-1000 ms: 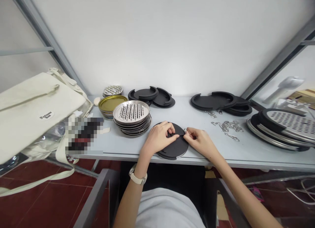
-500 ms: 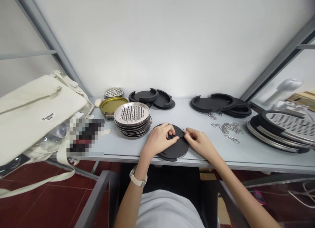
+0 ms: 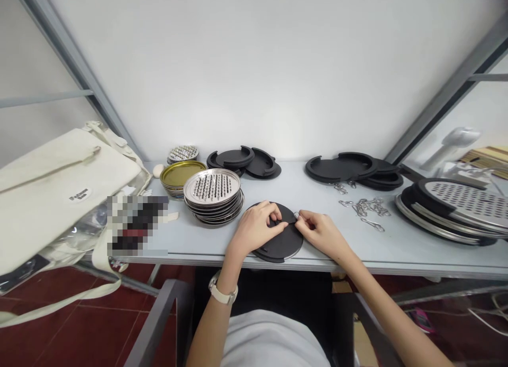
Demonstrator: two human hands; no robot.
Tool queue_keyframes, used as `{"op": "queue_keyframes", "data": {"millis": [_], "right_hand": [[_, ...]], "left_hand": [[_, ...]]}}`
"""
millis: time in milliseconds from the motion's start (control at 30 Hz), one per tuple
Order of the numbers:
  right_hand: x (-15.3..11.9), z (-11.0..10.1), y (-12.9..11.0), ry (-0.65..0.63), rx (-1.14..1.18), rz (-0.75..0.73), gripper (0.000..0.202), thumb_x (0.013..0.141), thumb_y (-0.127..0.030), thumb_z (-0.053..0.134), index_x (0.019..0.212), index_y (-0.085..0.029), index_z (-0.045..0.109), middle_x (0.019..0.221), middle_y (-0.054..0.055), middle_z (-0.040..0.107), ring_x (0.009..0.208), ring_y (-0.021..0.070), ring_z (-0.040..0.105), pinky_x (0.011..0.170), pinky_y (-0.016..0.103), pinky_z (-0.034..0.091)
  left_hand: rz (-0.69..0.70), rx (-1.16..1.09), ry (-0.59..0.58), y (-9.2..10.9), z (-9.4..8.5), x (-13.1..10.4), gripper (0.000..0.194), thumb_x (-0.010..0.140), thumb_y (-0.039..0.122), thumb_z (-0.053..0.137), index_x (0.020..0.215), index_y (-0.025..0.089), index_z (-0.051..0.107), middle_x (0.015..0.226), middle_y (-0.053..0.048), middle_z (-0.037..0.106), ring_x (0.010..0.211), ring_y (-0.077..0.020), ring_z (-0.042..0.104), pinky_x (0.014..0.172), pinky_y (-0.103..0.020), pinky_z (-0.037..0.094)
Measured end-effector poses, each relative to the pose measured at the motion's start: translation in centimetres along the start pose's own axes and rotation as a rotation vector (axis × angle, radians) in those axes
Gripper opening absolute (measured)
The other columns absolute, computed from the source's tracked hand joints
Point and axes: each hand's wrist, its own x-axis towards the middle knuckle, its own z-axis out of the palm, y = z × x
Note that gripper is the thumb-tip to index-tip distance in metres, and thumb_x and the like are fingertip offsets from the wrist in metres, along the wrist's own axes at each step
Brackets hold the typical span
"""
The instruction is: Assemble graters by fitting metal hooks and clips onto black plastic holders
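Well, leftmost, one cream bag [image 3: 59,182] bears one label [image 3: 80,195] too blurred to read; next, two grater-topped stacks [image 3: 212,187] and one gold-topped stack [image 3: 182,174]. The left hand [image 3: 256,227] curls over one black disc [image 3: 283,242], grip unclear; the right hand [image 3: 319,234] pinches one wire loop [image 3: 296,215] at its right.

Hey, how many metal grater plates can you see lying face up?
3: a back plate behind the gold lid, a front plate near the left hand, and a black-framed plate at far right. More may be hidden beneath.
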Motion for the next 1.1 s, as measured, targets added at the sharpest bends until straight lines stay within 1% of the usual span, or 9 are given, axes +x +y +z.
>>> {"op": "queue_keyframes", "data": {"millis": [167, 633, 867, 1100], "right_hand": [[-0.04, -0.01, 0.05, 0.016, 0.008, -0.009, 0.031, 0.083, -0.029, 0.045, 0.058, -0.021, 0.028, 0.051, -0.006, 0.03, 0.05, 0.0092, 0.03, 0.049, 0.024, 0.025], [-0.04, -0.01, -0.01, -0.003, 0.009, 0.018, 0.032, 0.085, -0.031, 0.044, 0.06, -0.021, 0.028, 0.052, -0.006, 0.03, 0.05, 0.0097, 0.031, 0.051, 0.024, 0.025], [0.09, -0.06, -0.11, -0.011, 0.029, 0.01, 0.034, 0.092, -0.036, 0.04, 0.061, -0.021, 0.033, 0.053, -0.005, 0.033, 0.051, 0.0105, 0.032, 0.052, 0.025, 0.026], [0.14, 0.18, 0.38, 0.007, 0.09, 0.007, 0.039, 0.095, -0.041, 0.04, 0.063, -0.021, 0.031, 0.054, -0.006, 0.032, 0.052, 0.0106, 0.03, 0.052, 0.025, 0.025]], "left_hand": [[-0.007, 0.001, -0.004, 0.06, 0.01, 0.01, 0.013, 0.081, 0.033, 0.063, 0.082, 0.022, 0.057, 0.084, 0.003, 0.059, 0.068, -0.0105, 0.053, 0.068, -0.027, 0.043], [0.005, 0.003, -0.005, -0.05, 0.05, -0.05, 0.014, 0.082, 0.034, 0.063, 0.081, 0.022, 0.056, 0.084, 0.004, 0.058, 0.069, -0.01, 0.053, 0.069, -0.026, 0.042], [0.008, 0.008, -0.002, -0.09, 0.09, 0.02, 0.014, 0.082, 0.034, 0.064, 0.082, 0.022, 0.056, 0.084, 0.004, 0.057, 0.068, -0.0098, 0.052, 0.068, -0.026, 0.042], [0.009, 0.007, 0.005, -0.17, 0.17, -0.03, 0.013, 0.081, 0.033, 0.064, 0.082, 0.022, 0.056, 0.083, 0.004, 0.057, 0.068, -0.0097, 0.051, 0.068, -0.026, 0.042]]}}
